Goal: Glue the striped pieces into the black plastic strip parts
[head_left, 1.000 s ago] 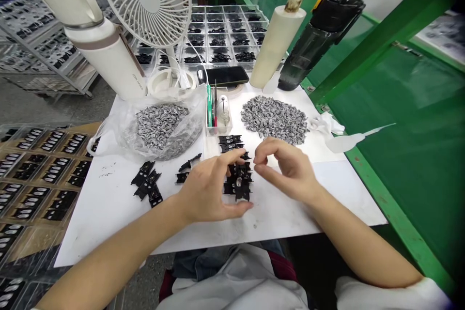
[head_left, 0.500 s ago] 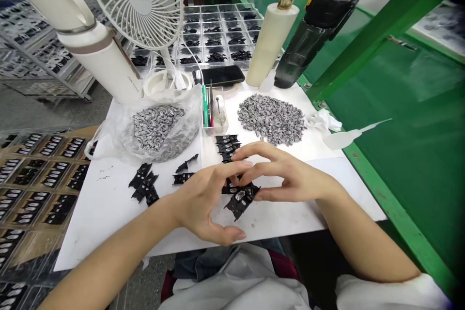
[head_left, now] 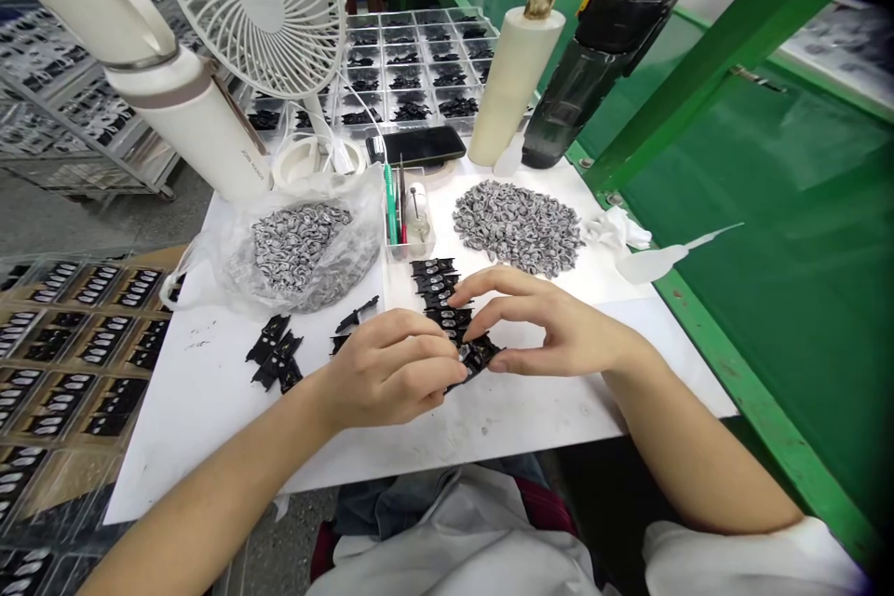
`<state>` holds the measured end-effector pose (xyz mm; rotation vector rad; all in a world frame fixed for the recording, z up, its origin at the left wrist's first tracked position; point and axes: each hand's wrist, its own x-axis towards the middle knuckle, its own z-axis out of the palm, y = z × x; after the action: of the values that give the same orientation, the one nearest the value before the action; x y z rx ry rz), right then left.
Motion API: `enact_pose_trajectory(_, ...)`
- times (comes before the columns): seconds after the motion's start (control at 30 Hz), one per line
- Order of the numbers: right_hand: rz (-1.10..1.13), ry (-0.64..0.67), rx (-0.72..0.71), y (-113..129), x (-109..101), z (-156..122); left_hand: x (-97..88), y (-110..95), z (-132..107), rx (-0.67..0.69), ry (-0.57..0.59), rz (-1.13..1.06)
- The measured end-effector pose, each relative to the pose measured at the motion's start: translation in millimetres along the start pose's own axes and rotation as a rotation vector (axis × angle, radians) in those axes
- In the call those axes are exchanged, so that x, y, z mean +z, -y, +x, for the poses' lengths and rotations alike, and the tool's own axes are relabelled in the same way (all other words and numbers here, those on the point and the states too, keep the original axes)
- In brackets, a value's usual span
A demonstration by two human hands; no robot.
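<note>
Blk pc (head_left: 481,353), qty 1, in half-open R hand (head_left: 559,331); L hand (head_left: 391,372) curled, hold unclear.

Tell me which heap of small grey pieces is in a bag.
The left heap of small grey pieces, inside the crumpled clear plastic bag; the right heap, beyond the right hand, lies loose on the white work surface.

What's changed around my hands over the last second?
Your right hand has come in and taken hold of the nearest black part, which now sits askew. Your left hand, open before, has curled in towards it. The grey pile, plastic bag and fan stayed put.
</note>
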<state>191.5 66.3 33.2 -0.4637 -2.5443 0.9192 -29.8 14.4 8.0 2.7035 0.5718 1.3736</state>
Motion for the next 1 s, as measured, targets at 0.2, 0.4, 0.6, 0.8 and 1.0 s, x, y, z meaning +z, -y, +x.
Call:
enact_pose_trajectory(0.2, 0.125, -0.001, 0.02, 3.8, 3.3, 2.5, -4.3, -6.1, -2.1, -0.472, 0.13, -0.286)
enact_pose_trajectory(0.4, 0.262, -0.13, 0.376, 10.0, 10.6, 6.7, 4.1, -9.2, 7.3, -1.264, -0.186, -0.947)
enact_pose_trajectory(0.6, 0.316, -0.148, 0.462, 9.9, 13.0, 10.9, 6.0, -7.6, 11.6, -1.62, -0.284, -1.374)
enact_pose_trajectory(0.8, 0.266, -0.149, 0.471, 8.3, 13.9, 11.7, 8.5, -9.9, 9.6, -1.603, -0.317, -1.413)
enact_pose_trajectory(1.0, 0.16, -0.15, 0.465, 4.6, 16.4, 13.6, 13.8, -13.7, 7.0, -1.571, -0.366, -1.346)
